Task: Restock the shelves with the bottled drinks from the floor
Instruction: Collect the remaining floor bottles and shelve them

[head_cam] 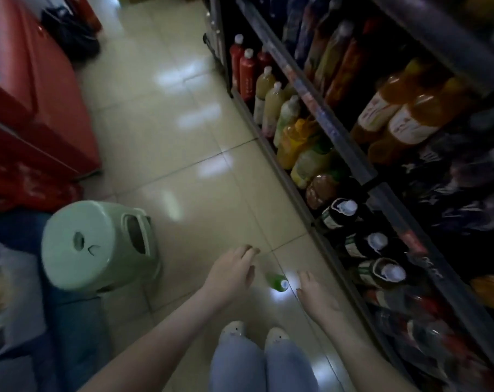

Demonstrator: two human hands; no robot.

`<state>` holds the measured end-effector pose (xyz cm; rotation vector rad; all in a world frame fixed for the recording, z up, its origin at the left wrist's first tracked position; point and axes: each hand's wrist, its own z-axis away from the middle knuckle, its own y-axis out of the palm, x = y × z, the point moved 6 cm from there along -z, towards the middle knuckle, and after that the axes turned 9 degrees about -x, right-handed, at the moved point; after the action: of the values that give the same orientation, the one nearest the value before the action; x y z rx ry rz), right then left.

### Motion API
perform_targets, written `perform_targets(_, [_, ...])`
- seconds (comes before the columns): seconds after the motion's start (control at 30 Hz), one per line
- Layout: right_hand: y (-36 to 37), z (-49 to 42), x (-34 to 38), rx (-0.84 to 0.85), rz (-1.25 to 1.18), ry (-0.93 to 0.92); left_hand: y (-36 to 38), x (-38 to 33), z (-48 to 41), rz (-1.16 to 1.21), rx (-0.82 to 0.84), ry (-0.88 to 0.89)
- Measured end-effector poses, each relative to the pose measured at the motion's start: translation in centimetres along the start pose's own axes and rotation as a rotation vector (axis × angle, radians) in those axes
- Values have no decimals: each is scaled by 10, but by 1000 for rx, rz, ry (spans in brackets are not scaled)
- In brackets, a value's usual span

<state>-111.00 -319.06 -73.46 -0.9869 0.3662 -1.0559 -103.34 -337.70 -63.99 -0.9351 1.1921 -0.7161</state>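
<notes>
A small green bottle [278,281] with a white cap stands on the tiled floor [183,165], between my two hands. My left hand [231,271] hovers just left of it with fingers relaxed and empty. My right hand [316,295] hangs just right of it, also relaxed and empty. Neither hand touches the bottle. The shelf unit [339,142] runs along the right, its bottom shelf lined with red, yellow, orange and dark bottles with white caps.
A pale green plastic stool [98,244] stands on the floor at the left. Red cabinets [36,94] and a blue bundle lie further left. A dark bag [70,35] sits at the far end of the aisle. My feet [254,332] are below the bottle.
</notes>
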Motion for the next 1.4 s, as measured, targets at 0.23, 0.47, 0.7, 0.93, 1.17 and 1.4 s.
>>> perform_targets(0.23, [138, -92, -23, 148, 89, -99, 122, 63, -9, 48, 3, -101])
perform_targets(0.47, [226, -148, -34, 206, 178, -177, 183, 104, -11, 48, -76, -137])
perform_targets(0.7, [137, -91, -19, 108, -67, -283, 148, 82, 8, 124, 176, -253])
perform_targets(0.93, [-71, 58, 9, -115, -501, -288, 34, -47, 13, 165, 606, -12])
perform_targets(1.17, [-241, 179, 4, -362, -885, -84, -89, -152, -5, 123, 586, 106])
perform_targets(1.4, [-259, 275, -15, -513, -1278, 322, -162, -274, -7, 216, 571, 261])
